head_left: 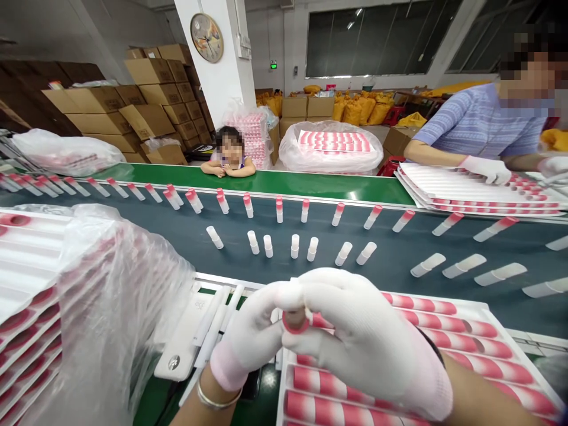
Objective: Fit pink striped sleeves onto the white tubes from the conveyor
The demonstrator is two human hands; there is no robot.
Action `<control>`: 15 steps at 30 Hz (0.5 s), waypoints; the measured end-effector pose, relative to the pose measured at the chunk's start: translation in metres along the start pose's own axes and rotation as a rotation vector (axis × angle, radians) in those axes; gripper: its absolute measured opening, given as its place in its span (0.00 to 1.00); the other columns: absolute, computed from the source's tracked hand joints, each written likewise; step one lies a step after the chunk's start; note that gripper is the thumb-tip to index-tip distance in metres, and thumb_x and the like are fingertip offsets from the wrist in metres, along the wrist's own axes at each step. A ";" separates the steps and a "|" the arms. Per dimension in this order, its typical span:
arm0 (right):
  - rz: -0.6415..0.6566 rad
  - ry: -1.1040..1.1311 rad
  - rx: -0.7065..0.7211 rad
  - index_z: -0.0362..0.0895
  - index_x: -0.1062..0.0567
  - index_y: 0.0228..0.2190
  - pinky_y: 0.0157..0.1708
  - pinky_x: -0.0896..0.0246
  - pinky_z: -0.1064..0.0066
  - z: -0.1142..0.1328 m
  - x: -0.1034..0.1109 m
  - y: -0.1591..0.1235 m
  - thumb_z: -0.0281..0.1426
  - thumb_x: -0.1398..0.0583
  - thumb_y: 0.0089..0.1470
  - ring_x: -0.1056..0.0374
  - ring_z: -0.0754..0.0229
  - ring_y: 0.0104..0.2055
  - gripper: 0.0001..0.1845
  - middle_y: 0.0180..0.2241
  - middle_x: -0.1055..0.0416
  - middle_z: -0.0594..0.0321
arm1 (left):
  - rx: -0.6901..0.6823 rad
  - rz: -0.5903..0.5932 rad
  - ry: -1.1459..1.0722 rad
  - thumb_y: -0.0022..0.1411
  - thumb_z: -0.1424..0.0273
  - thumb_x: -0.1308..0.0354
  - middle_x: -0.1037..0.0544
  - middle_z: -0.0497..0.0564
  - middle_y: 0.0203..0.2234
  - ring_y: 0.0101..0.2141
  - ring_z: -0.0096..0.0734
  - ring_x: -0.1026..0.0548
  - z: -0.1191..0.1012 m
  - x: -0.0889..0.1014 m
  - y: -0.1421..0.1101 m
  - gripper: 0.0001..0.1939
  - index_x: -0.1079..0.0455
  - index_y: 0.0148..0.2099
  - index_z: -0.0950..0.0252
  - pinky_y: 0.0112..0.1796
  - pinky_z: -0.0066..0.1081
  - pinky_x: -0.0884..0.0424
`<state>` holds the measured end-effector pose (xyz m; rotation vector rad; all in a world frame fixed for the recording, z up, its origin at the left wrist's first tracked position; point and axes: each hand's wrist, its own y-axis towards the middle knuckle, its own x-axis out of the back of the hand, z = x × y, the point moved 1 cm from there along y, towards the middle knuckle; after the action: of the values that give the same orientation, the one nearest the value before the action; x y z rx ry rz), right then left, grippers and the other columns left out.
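Note:
My left hand, in a white knit glove, and my right hand, gloved the same way, meet in front of me. Between their fingertips is a small tube with a pink rim, its open end facing me. Fingers of both hands close round it, and most of its length is hidden. Below and right of my right hand lies a white tray filled with rows of pink-and-white tubes. Beyond my hands, white tubes and pink-topped tubes stand on a dark conveyor belt.
Stacked trays under clear plastic rise at left, beside a white phone-like device. Across the belt runs a green ledge. A child leans on it; a gloved co-worker handles stacked trays at right.

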<state>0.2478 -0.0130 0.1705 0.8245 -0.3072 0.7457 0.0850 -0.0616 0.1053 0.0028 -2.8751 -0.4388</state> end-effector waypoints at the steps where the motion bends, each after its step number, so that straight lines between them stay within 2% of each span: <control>1: -0.033 -0.001 -0.027 0.45 0.29 0.37 0.37 0.38 0.75 -0.004 -0.003 -0.001 0.24 0.40 0.56 0.33 0.66 0.35 0.07 0.32 0.29 0.66 | 0.010 -0.023 -0.001 0.58 0.72 0.40 0.22 0.50 0.28 0.31 0.35 0.24 0.005 -0.002 -0.003 0.03 0.25 0.32 0.64 0.35 0.32 0.24; 2: -0.061 0.001 -0.059 0.45 0.29 0.38 0.37 0.38 0.74 -0.008 -0.006 -0.002 0.23 0.39 0.55 0.33 0.65 0.35 0.09 0.33 0.28 0.66 | 0.021 -0.051 -0.002 0.59 0.72 0.41 0.21 0.51 0.32 0.34 0.36 0.23 0.010 -0.003 -0.006 0.05 0.24 0.38 0.63 0.38 0.33 0.24; 4: -0.082 0.003 -0.136 0.45 0.28 0.36 0.36 0.38 0.73 -0.015 -0.014 -0.004 0.21 0.39 0.52 0.32 0.65 0.34 0.10 0.32 0.29 0.67 | 0.081 -0.145 0.024 0.61 0.70 0.41 0.20 0.51 0.40 0.41 0.37 0.23 0.020 -0.004 -0.013 0.17 0.28 0.53 0.61 0.44 0.34 0.25; 6: -0.067 -0.005 -0.203 0.45 0.27 0.34 0.34 0.38 0.73 -0.020 -0.023 -0.006 0.20 0.39 0.51 0.33 0.65 0.32 0.09 0.30 0.30 0.68 | 0.163 -0.199 0.063 0.61 0.69 0.41 0.21 0.52 0.47 0.43 0.36 0.22 0.026 -0.004 -0.020 0.30 0.40 0.65 0.58 0.46 0.34 0.25; 7: -0.074 -0.007 -0.229 0.45 0.27 0.33 0.34 0.38 0.73 -0.021 -0.028 -0.007 0.20 0.39 0.50 0.33 0.65 0.32 0.10 0.30 0.29 0.68 | 0.208 -0.188 0.078 0.61 0.69 0.41 0.22 0.52 0.48 0.43 0.36 0.22 0.026 -0.004 -0.022 0.34 0.46 0.68 0.58 0.46 0.33 0.25; 10: -0.125 -0.012 -0.246 0.46 0.27 0.37 0.36 0.37 0.73 -0.020 -0.035 -0.009 0.20 0.39 0.50 0.32 0.65 0.33 0.13 0.31 0.28 0.68 | 0.300 -0.108 0.070 0.62 0.69 0.42 0.20 0.52 0.45 0.42 0.35 0.21 0.020 -0.004 -0.022 0.37 0.51 0.70 0.58 0.43 0.32 0.23; 12: -0.075 -0.029 -0.206 0.46 0.27 0.37 0.35 0.36 0.72 -0.024 -0.032 -0.004 0.21 0.40 0.51 0.31 0.64 0.33 0.11 0.32 0.27 0.68 | 0.327 -0.048 0.053 0.60 0.71 0.41 0.21 0.53 0.46 0.46 0.38 0.23 0.016 0.000 -0.015 0.39 0.53 0.70 0.58 0.45 0.34 0.24; 14: -0.063 -0.084 -0.172 0.47 0.27 0.36 0.37 0.34 0.70 -0.040 -0.020 0.006 0.24 0.41 0.54 0.30 0.63 0.34 0.08 0.32 0.26 0.67 | 0.318 -0.039 0.043 0.56 0.73 0.38 0.27 0.56 0.55 0.54 0.44 0.27 0.019 0.011 -0.004 0.46 0.58 0.71 0.55 0.49 0.37 0.26; 15: -0.106 -0.126 -0.194 0.47 0.27 0.37 0.39 0.34 0.69 -0.055 -0.009 0.013 0.26 0.41 0.54 0.30 0.62 0.35 0.07 0.33 0.26 0.66 | 0.319 -0.103 0.046 0.54 0.73 0.37 0.33 0.57 0.61 0.58 0.46 0.32 0.024 0.022 0.004 0.50 0.61 0.71 0.53 0.51 0.38 0.27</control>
<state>0.2304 0.0295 0.1371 0.6994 -0.4385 0.5561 0.0579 -0.0517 0.0894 0.2134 -2.8741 0.0065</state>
